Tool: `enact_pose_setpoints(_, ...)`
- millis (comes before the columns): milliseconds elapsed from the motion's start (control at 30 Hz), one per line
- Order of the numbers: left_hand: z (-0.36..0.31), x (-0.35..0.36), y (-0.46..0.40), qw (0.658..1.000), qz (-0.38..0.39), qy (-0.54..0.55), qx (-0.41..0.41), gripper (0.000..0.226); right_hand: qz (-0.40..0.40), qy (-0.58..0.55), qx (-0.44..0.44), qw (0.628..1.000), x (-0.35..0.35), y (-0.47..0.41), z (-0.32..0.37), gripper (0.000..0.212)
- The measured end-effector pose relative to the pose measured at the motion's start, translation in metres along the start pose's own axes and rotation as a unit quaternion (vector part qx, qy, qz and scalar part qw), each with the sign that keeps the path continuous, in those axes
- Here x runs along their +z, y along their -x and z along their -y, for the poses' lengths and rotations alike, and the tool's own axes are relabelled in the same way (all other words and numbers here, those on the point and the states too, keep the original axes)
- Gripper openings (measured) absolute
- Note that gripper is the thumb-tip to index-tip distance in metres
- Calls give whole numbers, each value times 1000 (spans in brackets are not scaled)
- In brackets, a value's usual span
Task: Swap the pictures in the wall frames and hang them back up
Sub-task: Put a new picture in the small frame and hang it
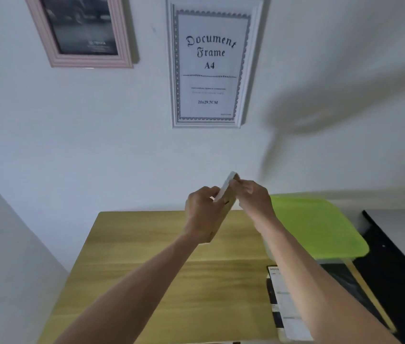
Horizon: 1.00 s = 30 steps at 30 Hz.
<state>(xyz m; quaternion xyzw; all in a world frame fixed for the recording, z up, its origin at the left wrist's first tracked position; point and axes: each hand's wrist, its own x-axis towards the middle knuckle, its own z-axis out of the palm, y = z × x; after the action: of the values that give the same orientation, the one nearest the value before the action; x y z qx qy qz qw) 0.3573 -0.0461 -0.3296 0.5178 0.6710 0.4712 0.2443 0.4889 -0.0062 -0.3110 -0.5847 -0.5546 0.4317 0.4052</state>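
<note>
I hold a small white frame [225,192] edge-on in the air above the far edge of the desk [146,256], its brown backing turned toward my left hand [202,209]. My left grip is curled round its lower part, and my right hand [252,197] pinches its upper edge with the fingertips. On the wall above hang a pink frame [82,36] with a dark picture and, to its right, a white frame [209,63] reading "Document Frame A4". A printed sheet [286,304] lies at the desk's right edge, and a green tray [320,227] sits just beyond that edge.
</note>
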Motion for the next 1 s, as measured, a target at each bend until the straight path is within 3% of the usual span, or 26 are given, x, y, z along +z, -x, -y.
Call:
enact_pose_setpoints(67,-20,25,10,998,-15,-39,49,19,1,-12,-9,1000,-26,0,17,46)
enact_pose_setpoints(167,-44,55,24,991,-14,-73,111,5,-32,-30,-20,999,-70,-1,22,26)
enact_pose_setpoints(300,-75,88,42,983,24,-88,160,26,-56,-62,-10,996,-125,-7,10,10)
enact_pose_setpoints(400,-93,111,41,972,-32,-101,210,35,-53,-62,-31,996,-165,-15,4,11)
enact_pose_setpoints(500,-111,112,20,973,-85,-125,174,46,-42,-80,-66,994,-200,-22,17,12)
enact_pose_setpoints(600,-129,99,-11,979,-79,-138,128,59,-47,-82,-98,991,-229,-39,34,13)
enact_pose_setpoints(700,-154,87,-40,991,-22,-78,104,46,-53,-93,-119,987,-251,-59,54,15)
enact_pose_setpoints(767,-174,84,-57,989,-13,-55,134,28,-54,-104,-130,985,-262,-74,69,15)
enact_pose_setpoints(867,-207,82,-80,989,-2,3,148,24,-58,-99,-161,980,-279,-98,95,14)
enact_pose_setpoints(1000,-254,76,-117,986,-20,39,162,20,-37,21,-252,967,-300,-126,128,24)
